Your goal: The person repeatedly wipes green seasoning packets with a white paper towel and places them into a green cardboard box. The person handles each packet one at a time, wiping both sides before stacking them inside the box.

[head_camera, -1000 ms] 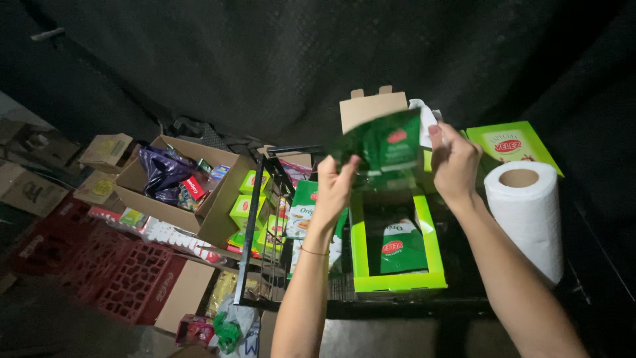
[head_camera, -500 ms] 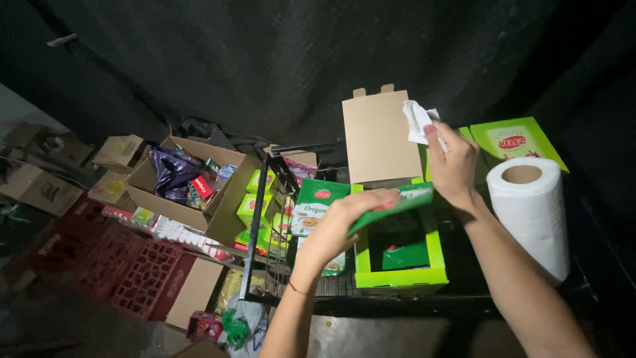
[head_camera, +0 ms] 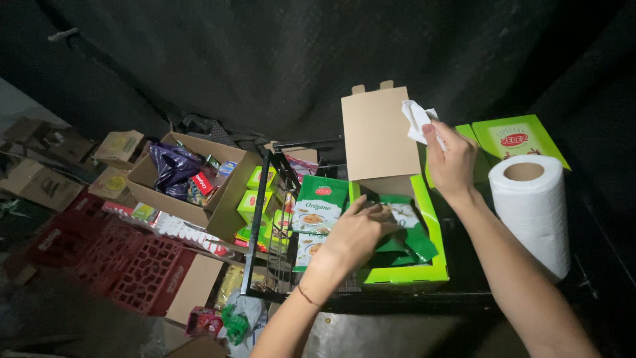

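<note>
1. Where the left hand (head_camera: 354,235) reaches down, it rests on the green sachets (head_camera: 404,235) lying in a bright green display box (head_camera: 404,275); its fingers are spread flat over the packets, and whether they pinch one cannot be told.
2. The display box sits open on a dark table (head_camera: 464,298), its plain cardboard lid (head_camera: 377,136) standing upright behind the sachets.
3. The right hand (head_camera: 450,159) is raised beside the lid's upper right corner, fingers closed on a crumpled white tissue (head_camera: 416,119).
4. Just right of that forearm stands a roll of white paper towel (head_camera: 533,209) — upright, hollow core facing up.
5. Behind the roll lies a closed green box (head_camera: 520,139) with a printed lid.
6. Left of the display box, flat green packets (head_camera: 318,205) stand in a black wire rack (head_camera: 265,225) at the table's edge.
7. Further left — lower, on the floor — an open cardboard carton (head_camera: 192,179) holds a dark purple bag (head_camera: 171,169) and small packages.
8. Beside and below the carton lie red plastic crates (head_camera: 126,258); smaller cardboard boxes (head_camera: 119,146) are scattered near the far left.
</note>
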